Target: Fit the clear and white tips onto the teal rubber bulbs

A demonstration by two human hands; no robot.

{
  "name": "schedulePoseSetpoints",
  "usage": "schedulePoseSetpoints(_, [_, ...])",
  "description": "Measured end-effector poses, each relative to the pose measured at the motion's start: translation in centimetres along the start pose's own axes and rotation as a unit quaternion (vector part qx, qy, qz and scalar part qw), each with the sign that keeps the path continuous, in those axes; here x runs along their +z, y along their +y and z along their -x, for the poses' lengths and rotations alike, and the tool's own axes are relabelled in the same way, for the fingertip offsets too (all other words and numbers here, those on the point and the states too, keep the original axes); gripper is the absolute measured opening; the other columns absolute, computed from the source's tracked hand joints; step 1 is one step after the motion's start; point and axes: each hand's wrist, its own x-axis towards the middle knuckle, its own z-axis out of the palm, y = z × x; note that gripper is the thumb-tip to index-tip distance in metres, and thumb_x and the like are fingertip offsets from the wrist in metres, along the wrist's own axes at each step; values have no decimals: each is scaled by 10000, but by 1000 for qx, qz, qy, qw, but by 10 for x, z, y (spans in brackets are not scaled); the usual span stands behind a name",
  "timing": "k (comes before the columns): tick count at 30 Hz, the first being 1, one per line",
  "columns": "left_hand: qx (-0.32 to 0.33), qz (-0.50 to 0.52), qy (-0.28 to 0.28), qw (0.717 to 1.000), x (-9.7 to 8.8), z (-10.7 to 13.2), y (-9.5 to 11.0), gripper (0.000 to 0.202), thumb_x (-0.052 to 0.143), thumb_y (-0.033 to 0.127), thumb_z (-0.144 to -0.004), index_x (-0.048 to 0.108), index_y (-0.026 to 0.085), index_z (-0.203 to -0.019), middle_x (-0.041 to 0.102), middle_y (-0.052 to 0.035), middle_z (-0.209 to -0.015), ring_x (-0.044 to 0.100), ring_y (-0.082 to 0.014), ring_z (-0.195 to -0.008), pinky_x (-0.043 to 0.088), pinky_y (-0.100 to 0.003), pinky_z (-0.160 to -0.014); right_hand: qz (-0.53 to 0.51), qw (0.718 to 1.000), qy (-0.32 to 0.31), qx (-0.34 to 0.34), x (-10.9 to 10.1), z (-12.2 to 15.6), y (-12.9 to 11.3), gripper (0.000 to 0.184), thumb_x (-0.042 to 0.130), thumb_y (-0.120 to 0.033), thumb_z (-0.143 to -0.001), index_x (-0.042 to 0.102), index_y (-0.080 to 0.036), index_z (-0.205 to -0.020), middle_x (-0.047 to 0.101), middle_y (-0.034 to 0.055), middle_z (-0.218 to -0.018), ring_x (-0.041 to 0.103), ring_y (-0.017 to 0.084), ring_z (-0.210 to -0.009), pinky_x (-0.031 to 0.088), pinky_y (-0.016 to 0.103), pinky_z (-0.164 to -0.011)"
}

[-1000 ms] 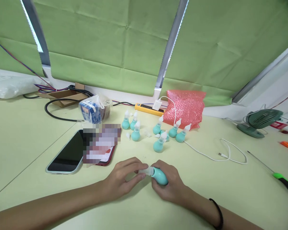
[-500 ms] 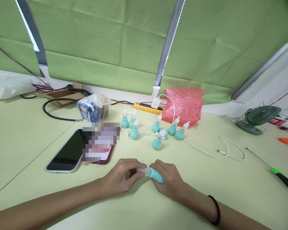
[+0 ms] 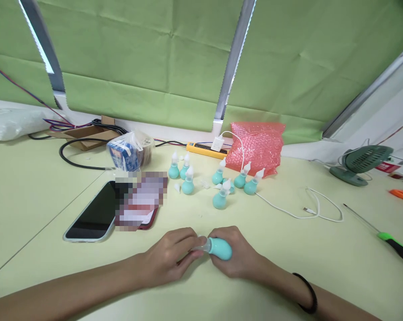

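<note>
Between my hands a teal bulb nasal aspirator point(image 3: 221, 248) lies sideways above the table's near part. My right hand point(image 3: 236, 252) is wrapped round its soft bulb from the right. With thumb and fingers, my left hand point(image 3: 174, 253) pinches the clear nozzle end on the left; the tip is mostly hidden by the fingers. Farther back stand several more teal aspirators with clear necks and pale tips, among them a near one point(image 3: 220, 199) and one on the left point(image 3: 188, 183). A loose white tip point(image 3: 177, 188) lies beside the left group.
Two phones, one black-screened point(image 3: 94, 214) and one red-edged point(image 3: 151, 219), lie at left. Behind are a bagged blue package point(image 3: 122, 154), yellow power strip point(image 3: 206, 150) and pink bubble-wrap bag point(image 3: 256, 145). A white cable point(image 3: 288, 216), screwdriver point(image 3: 385, 237) and green fan point(image 3: 367, 160) occupy the right.
The held aspirator has turned so more of its bulb shows. My left fingers have closed further over the nozzle, and my right hand has shifted its grip slightly.
</note>
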Motion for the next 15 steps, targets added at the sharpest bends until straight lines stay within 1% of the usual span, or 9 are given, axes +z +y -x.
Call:
schedulePoseSetpoints(2, [31,-35,-13,999,-1,0,1,205,422,82,-802,465,104,-1001,540,-81,-720,502,-125,-607,437,-212,-505,-31,999,-36,20,-5,0,-3,108,442,-79,-544,408,-181,-553,360,-60,-483,323,70,-431,265,188,-408])
schedulePoseSetpoints(5, [70,-112,-38,990,-2,1,1,211,410,84,-808,448,114,-1014,539,-75,-717,497,-129,-600,423,-213,-477,-70,993,-89,40,-10,-1,-7,114,447,-57,-545,432,-170,-555,364,-62,-495,317,62,-449,263,174,-405])
schedulePoseSetpoints(7, [97,-153,-60,982,-3,2,0,225,424,78,-800,445,111,-1022,541,-66,-700,487,-131,-582,403,-216,-455,-96,988,-106,51,-12,0,-8,110,465,-54,-555,451,-163,-563,364,-61,-502,319,62,-460,272,168,-408])
schedulePoseSetpoints(10, [111,-165,-56,978,-3,1,-3,247,449,72,-788,439,98,-1034,544,-71,-701,489,-138,-589,401,-225,-452,-125,986,-93,64,-10,1,-8,80,510,-79,-586,488,-156,-590,392,-53,-521,353,69,-480,309,170,-430])
schedulePoseSetpoints(12, [93,-143,-39,985,-3,0,-4,254,445,80,-795,437,100,-1048,543,-84,-731,500,-138,-616,417,-222,-466,-136,986,-62,72,-7,2,-8,41,554,-138,-616,517,-157,-621,413,-44,-533,377,81,-495,329,178,-438])
schedulePoseSetpoints(15, [65,-83,-21,994,-3,-3,-3,270,442,95,-799,442,123,-1067,537,-104,-809,515,-139,-681,446,-225,-521,-162,984,-18,76,-2,4,-9,112,569,-271,-680,549,-162,-690,431,-29,-549,382,94,-507,343,191,-444])
